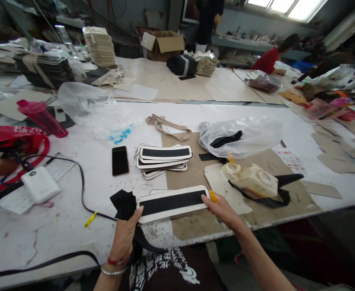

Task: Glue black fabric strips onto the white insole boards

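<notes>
A long white rounded panel with a black strip along its middle (pixel 173 204) is held up between both hands. My left hand (pixel 125 236) pinches its left end, thumb on top; a black fabric band (pixel 124 204) bunches and hangs at the same hand. My right hand (pixel 222 208) is closed on the right end, thumb on the black strip. A small yellow thing (pixel 213 197) shows at the right fingers; its kind cannot be made out. Just beyond lies a stack of similar panels (pixel 165 152). Another panel's edge peeks out behind the held one.
A stained plastic container (pixel 256 180) stands at right, near a clear bag (pixel 247 135) with black material. A phone (pixel 120 161), a white power bank (pixel 40 184) with a cable and a pink bottle (pixel 42 117) lie left. Other people (pixel 265 60) are at the far tables.
</notes>
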Action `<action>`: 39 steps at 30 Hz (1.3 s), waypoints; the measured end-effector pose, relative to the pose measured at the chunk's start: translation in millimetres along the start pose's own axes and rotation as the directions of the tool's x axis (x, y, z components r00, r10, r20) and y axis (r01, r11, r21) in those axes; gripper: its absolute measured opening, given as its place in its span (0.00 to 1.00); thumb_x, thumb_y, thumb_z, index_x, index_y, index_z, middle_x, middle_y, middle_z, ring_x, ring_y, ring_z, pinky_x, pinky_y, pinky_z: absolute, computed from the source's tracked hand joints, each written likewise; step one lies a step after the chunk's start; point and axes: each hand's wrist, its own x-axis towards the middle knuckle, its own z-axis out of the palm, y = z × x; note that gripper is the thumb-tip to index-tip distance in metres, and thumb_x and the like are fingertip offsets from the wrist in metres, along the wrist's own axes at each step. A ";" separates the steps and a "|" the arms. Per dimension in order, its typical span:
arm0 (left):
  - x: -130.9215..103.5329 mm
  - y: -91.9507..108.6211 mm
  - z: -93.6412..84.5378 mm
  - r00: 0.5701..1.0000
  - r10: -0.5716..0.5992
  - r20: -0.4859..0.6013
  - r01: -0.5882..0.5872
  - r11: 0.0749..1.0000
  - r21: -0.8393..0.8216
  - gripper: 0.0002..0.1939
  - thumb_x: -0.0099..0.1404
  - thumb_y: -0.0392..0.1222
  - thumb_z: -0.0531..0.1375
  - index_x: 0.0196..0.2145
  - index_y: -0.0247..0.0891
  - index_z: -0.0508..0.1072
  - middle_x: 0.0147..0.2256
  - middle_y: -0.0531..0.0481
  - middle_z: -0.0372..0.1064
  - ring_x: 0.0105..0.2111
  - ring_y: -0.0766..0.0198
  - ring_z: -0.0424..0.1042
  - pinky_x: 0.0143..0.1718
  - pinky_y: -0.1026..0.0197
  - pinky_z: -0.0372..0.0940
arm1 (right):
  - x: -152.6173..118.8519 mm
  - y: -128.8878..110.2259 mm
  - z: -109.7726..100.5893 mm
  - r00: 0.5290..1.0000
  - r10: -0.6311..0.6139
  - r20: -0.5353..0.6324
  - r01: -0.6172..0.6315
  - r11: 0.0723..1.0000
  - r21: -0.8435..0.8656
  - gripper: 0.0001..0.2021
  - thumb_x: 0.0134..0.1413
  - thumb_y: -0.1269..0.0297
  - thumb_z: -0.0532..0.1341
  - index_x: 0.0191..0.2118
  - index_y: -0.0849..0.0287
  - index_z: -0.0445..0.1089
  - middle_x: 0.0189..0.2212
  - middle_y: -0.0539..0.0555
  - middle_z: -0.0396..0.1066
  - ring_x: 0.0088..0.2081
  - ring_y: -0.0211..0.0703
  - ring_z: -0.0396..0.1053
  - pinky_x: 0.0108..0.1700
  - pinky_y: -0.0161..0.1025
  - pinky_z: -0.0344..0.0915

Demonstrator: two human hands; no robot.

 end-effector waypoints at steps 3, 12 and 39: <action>-1.6 2.3 -0.3 0.999 -0.010 0.030 0.010 1.000 -0.012 0.29 0.48 0.42 0.67 0.48 0.41 0.66 0.39 0.51 0.71 0.43 0.61 0.69 0.48 0.60 0.63 | 2.0 2.8 -0.1 0.999 0.037 -0.011 -0.036 0.997 0.064 0.18 0.48 0.47 0.56 0.24 0.58 0.57 0.16 0.44 0.54 0.19 0.32 0.51 0.21 0.31 0.50; -1.7 5.7 -7.9 0.958 -0.278 0.065 0.283 0.955 -0.088 0.22 0.47 0.41 0.67 0.42 0.37 0.71 0.32 0.48 0.73 0.29 0.59 0.72 0.30 0.59 0.69 | -0.8 -3.1 1.9 0.989 0.085 0.125 -0.130 0.899 0.419 0.20 0.43 0.47 0.61 0.26 0.59 0.55 0.16 0.42 0.51 0.16 0.27 0.45 0.19 0.30 0.41; 91.8 26.7 15.0 0.995 0.038 -0.091 -0.011 0.959 0.283 0.27 0.40 0.54 0.67 0.31 0.29 0.71 0.15 0.56 0.59 0.16 0.69 0.56 0.18 0.65 0.52 | 139.9 -62.7 -29.0 0.865 -0.298 -0.405 0.122 0.905 -0.407 0.14 0.49 0.52 0.57 0.23 0.56 0.57 0.17 0.49 0.58 0.22 0.39 0.58 0.25 0.35 0.49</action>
